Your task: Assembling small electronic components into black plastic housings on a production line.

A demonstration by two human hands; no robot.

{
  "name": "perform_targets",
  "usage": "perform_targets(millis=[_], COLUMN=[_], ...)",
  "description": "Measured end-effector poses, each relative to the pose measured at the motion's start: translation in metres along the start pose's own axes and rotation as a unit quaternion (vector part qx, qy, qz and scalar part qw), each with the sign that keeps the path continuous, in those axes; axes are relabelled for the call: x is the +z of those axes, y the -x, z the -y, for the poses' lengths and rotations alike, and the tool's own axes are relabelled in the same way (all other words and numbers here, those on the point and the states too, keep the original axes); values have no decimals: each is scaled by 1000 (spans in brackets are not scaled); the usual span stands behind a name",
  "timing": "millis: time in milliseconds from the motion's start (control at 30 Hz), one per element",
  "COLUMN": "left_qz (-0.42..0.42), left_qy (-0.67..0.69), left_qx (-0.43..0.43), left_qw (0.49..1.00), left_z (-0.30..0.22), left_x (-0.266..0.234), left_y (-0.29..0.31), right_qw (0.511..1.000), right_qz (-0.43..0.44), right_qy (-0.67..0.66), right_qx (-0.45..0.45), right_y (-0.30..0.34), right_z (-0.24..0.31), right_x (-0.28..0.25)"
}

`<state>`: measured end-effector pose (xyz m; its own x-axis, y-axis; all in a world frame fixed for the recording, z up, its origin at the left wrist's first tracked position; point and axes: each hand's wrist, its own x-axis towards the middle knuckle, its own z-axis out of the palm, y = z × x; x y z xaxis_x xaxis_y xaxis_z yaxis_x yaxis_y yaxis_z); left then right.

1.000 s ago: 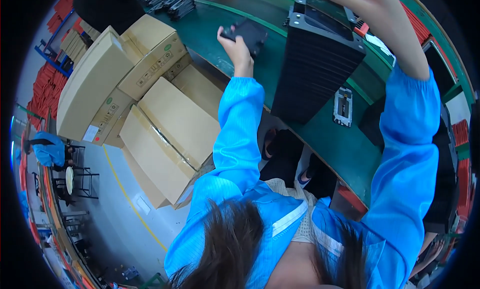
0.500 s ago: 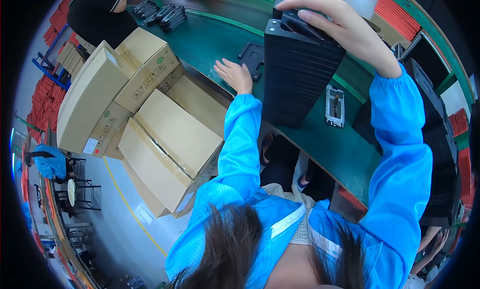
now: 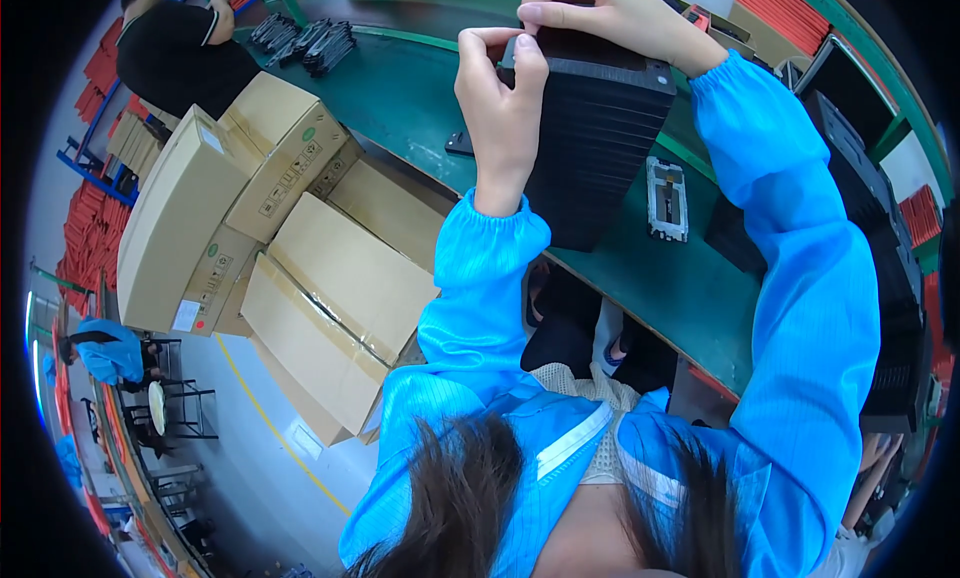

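Note:
A tall stack of black trays (image 3: 590, 148) stands on the green workbench in front of me. My left hand (image 3: 505, 108) is at the stack's upper left corner, thumb and forefinger pinched together. Right beside it, my right hand (image 3: 615, 18) reaches over the top of the stack with its fingers closed near the same corner. Whatever lies between the fingertips is too small or hidden to make out. Behind my left wrist, a flat black part (image 3: 459, 143) lies on the bench, mostly covered. A silver-grey frame with a dark middle (image 3: 667, 200) rests to the right of the stack.
Large cardboard boxes (image 3: 335, 298) are piled at the left, against the green workbench (image 3: 690, 308). Bundles of dark parts (image 3: 310, 43) lie farther along it. More black trays (image 3: 870, 218) stand at the right. A person in black (image 3: 180, 58) works at the far left.
My left hand has moved from beside the flat black part up to the stack's corner, its fingers closing. The right hand has shifted left across the top to meet it.

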<state>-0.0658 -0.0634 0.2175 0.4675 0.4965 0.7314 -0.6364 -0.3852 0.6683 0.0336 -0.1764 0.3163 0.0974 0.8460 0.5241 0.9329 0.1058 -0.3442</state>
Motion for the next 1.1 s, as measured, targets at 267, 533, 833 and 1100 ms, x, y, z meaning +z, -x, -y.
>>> perform_targets(millis=[267,533,833,1100], left_qz=[-8,-7,-23,-19], left_qy=[9,2,-22,-19], left_qx=[-21,-9,11,2], left_qw=[1000,1000,999,1000], left_z=[-3,-2,-1,0], left_x=[-1,3,0,0], left_y=[3,1,0,3], right_qw=[997,551,829,748], right_qz=[-44,-473,-440,-510], right_qy=[-65,-687,-170,-307], right_qx=[20,40,302,292], right_y=[-14,45,207,239], right_z=[11,16,-105,-147], right_x=[2,-58,65,88])
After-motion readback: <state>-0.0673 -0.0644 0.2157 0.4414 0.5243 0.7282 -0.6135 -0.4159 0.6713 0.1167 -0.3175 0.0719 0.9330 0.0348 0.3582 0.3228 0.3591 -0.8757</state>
